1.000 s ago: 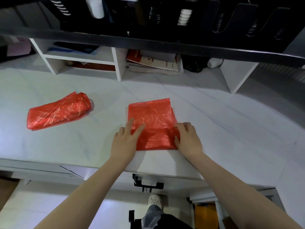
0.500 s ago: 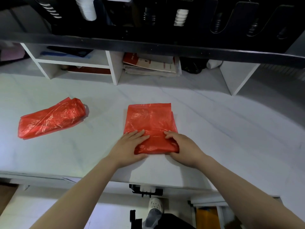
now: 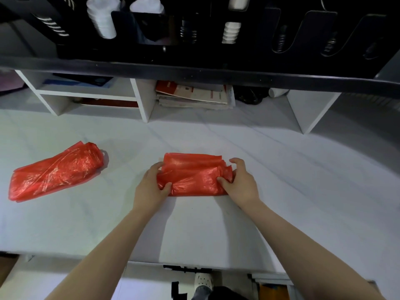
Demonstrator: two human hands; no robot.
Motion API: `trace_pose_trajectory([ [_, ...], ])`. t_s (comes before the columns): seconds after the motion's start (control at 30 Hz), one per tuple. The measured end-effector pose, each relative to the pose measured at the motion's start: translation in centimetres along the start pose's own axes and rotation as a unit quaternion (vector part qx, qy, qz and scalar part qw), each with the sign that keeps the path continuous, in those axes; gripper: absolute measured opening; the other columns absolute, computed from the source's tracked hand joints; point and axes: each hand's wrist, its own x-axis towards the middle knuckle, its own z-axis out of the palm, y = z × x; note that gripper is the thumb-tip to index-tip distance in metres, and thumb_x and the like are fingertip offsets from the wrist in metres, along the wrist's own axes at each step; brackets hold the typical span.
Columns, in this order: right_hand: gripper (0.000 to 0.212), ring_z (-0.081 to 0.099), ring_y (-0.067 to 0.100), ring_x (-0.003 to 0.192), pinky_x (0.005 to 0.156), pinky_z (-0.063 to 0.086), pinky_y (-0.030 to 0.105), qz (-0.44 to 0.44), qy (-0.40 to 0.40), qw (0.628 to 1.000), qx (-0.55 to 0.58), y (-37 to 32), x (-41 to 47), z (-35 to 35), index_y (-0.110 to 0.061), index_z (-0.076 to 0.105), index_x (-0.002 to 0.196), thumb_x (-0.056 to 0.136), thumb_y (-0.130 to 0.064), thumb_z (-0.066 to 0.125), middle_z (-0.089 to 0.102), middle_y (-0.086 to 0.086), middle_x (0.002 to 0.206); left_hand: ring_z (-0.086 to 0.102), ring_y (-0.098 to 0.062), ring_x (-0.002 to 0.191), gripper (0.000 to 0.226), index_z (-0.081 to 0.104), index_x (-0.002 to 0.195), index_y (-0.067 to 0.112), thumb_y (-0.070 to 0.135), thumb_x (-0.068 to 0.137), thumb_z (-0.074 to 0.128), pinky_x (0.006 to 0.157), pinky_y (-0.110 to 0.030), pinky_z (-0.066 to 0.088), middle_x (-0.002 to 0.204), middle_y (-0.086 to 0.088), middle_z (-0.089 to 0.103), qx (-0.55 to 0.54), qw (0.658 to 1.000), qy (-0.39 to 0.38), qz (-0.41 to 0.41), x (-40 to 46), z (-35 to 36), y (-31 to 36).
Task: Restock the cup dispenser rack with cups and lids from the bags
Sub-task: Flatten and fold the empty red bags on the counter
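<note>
The folded bag (image 3: 192, 176) lies on the counter (image 3: 281, 191) right between both hands, its near edge rolled up into a thick bunch. The left hand (image 3: 151, 187) grips the bag's left end, thumb tucked over the rolled edge and fingers curled round behind it. The right hand (image 3: 240, 182) clamps the right end the same way, thumb pressing into the plastic from the front, fingers hooked over the top corner. Both forearms reach in from the bottom of the view and angle towards each other, wrists low over the counter.

Count it up: two red bags. The second bag (image 3: 56, 174) lies well off to the left, loosely rolled, nobody touching it. Up top, the black rack (image 3: 194, 50) hangs across the view. Two white cup stacks (image 3: 101, 20) sit side by side at its left, a shorter ribbed stack (image 3: 231, 32) sits in a slot near the middle, and several slots to the right show only bare springs. Below the rack, papers (image 3: 194, 96) are piled in a white cubby.
</note>
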Motion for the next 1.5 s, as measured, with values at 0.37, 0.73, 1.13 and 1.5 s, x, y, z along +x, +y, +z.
trace_pose_trajectory([
  [0.37,0.068,0.042,0.023,0.125,0.088,0.048,0.038,-0.114,-0.036,0.983,-0.138,0.0,0.9,-0.3,-0.030,0.034,0.143,0.082,-0.026,0.063,0.021,-0.002,0.151,0.010,-0.032,0.147,0.071,0.038,0.145,0.030,0.022,0.077,0.055,0.114,-0.058,0.003,0.159,-0.004,0.020,0.272,0.945,-0.051,0.176,0.7,2.6,3.4],
  [0.73,0.059,-0.001,0.015,0.148,0.118,0.003,0.040,-0.210,-0.145,0.924,-0.286,-0.8,3.7,1.7,-0.021,0.011,0.154,0.101,-0.045,0.024,0.005,-0.005,0.162,-0.002,-0.021,0.148,0.065,0.005,0.152,0.034,0.059,0.092,0.011,0.112,-0.057,-0.005,0.161,0.007,0.007,0.333,0.930,-0.116,0.104,2.6,5.9,2.4],
  [1.13,0.054,0.011,0.018,0.147,0.117,0.010,0.040,-0.192,-0.112,0.928,-0.298,-0.4,4.5,2.6,-0.025,0.029,0.149,0.100,-0.046,0.029,0.021,-0.007,0.159,-0.012,-0.020,0.147,0.075,0.002,0.152,0.030,0.065,0.085,0.003,0.113,-0.054,-0.009,0.161,0.005,-0.003,0.323,0.925,-0.170,0.109,4.2,5.8,2.3],
  [1.5,0.062,0.016,0.030,0.146,0.117,0.016,0.045,-0.138,-0.029,0.957,-0.255,-1.1,2.6,2.3,-0.023,0.034,0.146,0.093,-0.052,0.048,0.027,0.005,0.156,-0.010,-0.012,0.147,0.074,0.035,0.137,0.020,0.042,0.077,0.071,0.119,-0.032,0.002,0.160,-0.006,-0.002,0.079,0.952,-0.226,0.193,4.3,0.8,-0.7],
])
